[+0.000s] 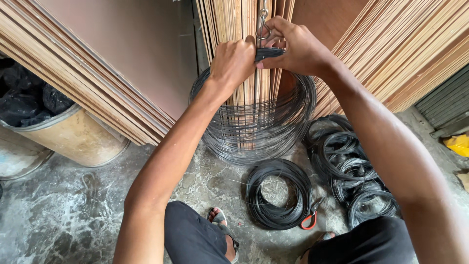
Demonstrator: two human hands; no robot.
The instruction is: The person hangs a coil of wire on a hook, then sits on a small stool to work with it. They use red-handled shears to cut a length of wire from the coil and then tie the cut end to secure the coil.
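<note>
A large coil of thin dark wire (pixel 254 122) hangs in front of upright plywood sheets, held up at its top. My left hand (pixel 233 61) is closed around the top of the coil's wire bundle. Beside it, my right hand (pixel 293 46) pinches the same bundle just under a metal hook (pixel 263 29) that hangs from above. The bottom of the coil reaches down near the floor.
A smaller wire coil (pixel 278 193) lies on the stone floor with red-handled cutters (pixel 311 217) beside it. Several more coils (pixel 354 176) are piled at right. A drum lined with a black bag (pixel 68 134) stands left. Plywood stacks (pixel 97 83) lean on both sides.
</note>
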